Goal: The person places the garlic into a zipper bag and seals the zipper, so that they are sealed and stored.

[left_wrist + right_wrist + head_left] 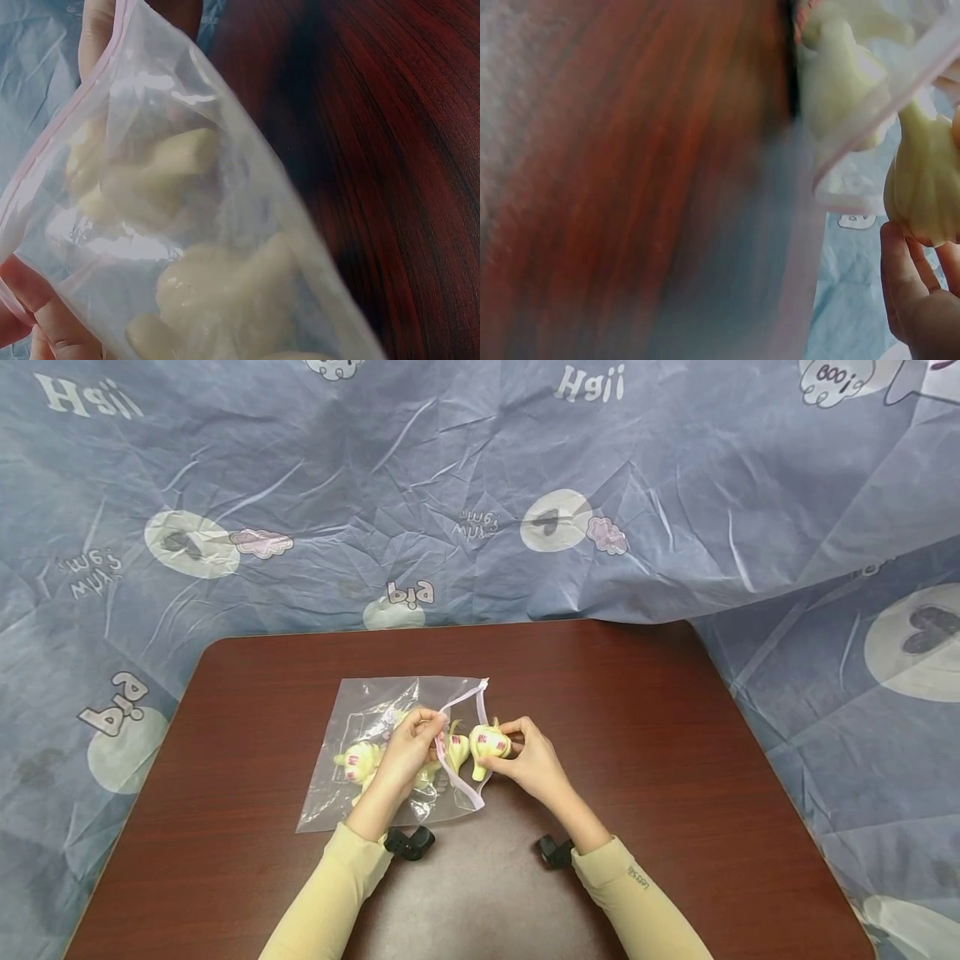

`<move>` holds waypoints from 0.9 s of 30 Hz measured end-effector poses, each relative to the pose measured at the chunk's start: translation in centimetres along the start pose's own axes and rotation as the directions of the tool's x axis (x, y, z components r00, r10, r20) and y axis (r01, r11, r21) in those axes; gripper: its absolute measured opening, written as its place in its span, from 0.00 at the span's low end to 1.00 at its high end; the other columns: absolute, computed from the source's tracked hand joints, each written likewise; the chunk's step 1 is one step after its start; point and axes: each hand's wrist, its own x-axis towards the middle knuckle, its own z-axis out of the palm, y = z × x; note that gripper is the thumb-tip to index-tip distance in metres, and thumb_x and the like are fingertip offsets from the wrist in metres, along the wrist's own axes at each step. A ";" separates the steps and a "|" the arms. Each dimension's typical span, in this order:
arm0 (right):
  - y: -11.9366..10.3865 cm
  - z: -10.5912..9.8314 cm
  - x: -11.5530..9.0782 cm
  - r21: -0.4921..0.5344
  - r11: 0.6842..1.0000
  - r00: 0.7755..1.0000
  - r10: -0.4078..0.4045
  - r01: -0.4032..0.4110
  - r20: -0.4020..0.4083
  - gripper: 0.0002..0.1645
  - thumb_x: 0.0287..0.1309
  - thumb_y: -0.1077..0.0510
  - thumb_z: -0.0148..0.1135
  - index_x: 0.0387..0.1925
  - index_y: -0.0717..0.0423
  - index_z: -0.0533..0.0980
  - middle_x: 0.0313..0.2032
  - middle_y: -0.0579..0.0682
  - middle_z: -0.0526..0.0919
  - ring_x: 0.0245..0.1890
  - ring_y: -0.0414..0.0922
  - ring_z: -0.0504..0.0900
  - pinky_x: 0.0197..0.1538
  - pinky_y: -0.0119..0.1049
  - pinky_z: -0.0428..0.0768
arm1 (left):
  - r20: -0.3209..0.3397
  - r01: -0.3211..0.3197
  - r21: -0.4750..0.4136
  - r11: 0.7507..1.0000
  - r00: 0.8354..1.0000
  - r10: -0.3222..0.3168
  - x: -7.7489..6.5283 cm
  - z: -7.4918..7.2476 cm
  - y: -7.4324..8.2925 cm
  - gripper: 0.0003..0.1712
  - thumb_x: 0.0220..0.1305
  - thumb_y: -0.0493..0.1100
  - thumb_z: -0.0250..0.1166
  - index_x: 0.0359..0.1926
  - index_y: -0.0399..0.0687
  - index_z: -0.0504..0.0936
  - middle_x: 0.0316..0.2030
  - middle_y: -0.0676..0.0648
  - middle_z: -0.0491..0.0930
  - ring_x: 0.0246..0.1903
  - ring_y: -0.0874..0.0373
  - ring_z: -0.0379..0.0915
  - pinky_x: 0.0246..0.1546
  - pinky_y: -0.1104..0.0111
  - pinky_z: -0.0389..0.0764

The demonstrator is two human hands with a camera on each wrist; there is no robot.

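Note:
A clear zip-top bag [322, 793] with a pink-edged mouth lies on the table, its mouth spread toward the right. My left hand [408, 747] pinches the bag's near-side zip edge between thumb and fingers. Inside are several pale yellow garlic bulbs; one garlic bulb [360, 762] with pink marks lies deep at the left, and another inside bulb [225, 300] shows blurred through the plastic in the left wrist view. Right at the mouth, my right hand [532, 764] grips one more garlic bulb [489, 743] by its rounded end, the stalk [915, 116] pointing bagward in the right wrist view.
The dark red-brown wooden table [637, 735] runs under everything. A blue-grey printed cloth [450, 527] hangs behind and down the sides. Black wrist cameras [409, 843] sit below both hands at the cream sleeves.

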 end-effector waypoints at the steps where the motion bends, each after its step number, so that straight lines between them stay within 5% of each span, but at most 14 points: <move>1: 0.1 0.2 -0.1 0.001 1.000 1.000 -0.006 0.006 0.003 0.35 0.40 0.58 0.81 0.49 0.61 0.72 0.49 0.59 0.80 0.50 0.54 0.84 0.52 0.41 0.83 | -0.002 0.001 -0.001 1.000 1.000 -0.001 0.0 0.0 0.0 0.13 0.73 0.38 0.55 0.50 0.29 0.71 0.22 0.56 0.73 0.21 0.67 0.69 0.22 0.77 0.74; 27: 0.6 3.1 0.6 -0.070 0.997 0.997 -0.016 0.021 0.078 0.32 0.41 0.54 0.81 0.46 0.59 0.73 0.45 0.55 0.82 0.47 0.51 0.85 0.50 0.39 0.84 | 0.010 -0.007 0.036 0.999 1.000 0.006 -0.2 -0.1 0.0 0.11 0.73 0.41 0.56 0.47 0.35 0.73 0.24 0.56 0.73 0.23 0.67 0.70 0.24 0.78 0.74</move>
